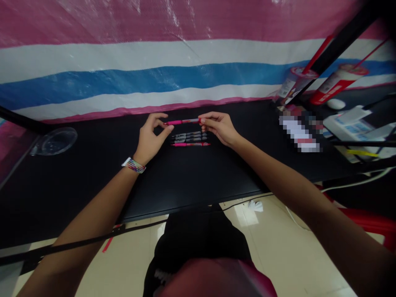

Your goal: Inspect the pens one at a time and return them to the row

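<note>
A pink pen with a clear barrel (pixel 182 121) lies level between my two hands, above a row of pens. My right hand (pixel 219 127) pinches its right end between thumb and fingers. At its left end is my left hand (pixel 153 134), thumb and fingers curved around the tip with a gap between them; whether they touch it is hard to tell. Just below, several black pens (pixel 189 137) lie side by side on the black table (pixel 198 177). Another pink pen (pixel 190 144) lies nearest me, parallel to them.
A clear plastic lid (pixel 58 140) lies at the left. Two cups with straws, a red and white one (pixel 338 84) and a clearer one (pixel 295 86), stand at the back right near a white mouse (pixel 336 103). A striped sheet (pixel 154 78) hangs behind the table.
</note>
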Action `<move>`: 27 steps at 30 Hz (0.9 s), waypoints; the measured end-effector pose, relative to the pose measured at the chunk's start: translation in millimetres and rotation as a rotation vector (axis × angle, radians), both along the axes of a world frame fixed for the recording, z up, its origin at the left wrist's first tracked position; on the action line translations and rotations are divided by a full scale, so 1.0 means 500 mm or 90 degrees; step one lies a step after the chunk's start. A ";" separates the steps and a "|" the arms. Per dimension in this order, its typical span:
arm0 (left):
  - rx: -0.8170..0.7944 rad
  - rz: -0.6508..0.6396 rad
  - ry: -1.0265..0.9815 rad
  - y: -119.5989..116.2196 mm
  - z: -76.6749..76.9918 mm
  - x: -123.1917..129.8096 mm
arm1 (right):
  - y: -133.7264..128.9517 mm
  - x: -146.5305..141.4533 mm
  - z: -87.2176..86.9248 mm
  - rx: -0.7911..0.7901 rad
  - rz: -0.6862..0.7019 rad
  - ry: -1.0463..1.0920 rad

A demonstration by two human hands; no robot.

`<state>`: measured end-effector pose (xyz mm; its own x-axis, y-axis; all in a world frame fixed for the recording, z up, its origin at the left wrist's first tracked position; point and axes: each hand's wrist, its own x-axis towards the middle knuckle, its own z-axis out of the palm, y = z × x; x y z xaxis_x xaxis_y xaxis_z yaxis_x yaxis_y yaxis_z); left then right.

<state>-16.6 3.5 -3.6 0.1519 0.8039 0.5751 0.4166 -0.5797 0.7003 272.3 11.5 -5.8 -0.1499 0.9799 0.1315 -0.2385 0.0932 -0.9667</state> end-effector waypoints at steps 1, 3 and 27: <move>0.001 -0.001 -0.013 0.001 -0.001 0.000 | 0.000 0.000 -0.001 0.002 0.001 0.005; -0.004 -0.004 0.005 0.004 -0.003 -0.002 | 0.001 -0.001 -0.002 0.005 0.005 0.014; -0.050 0.013 -0.071 0.018 -0.010 -0.005 | 0.009 0.009 0.002 0.034 -0.038 0.023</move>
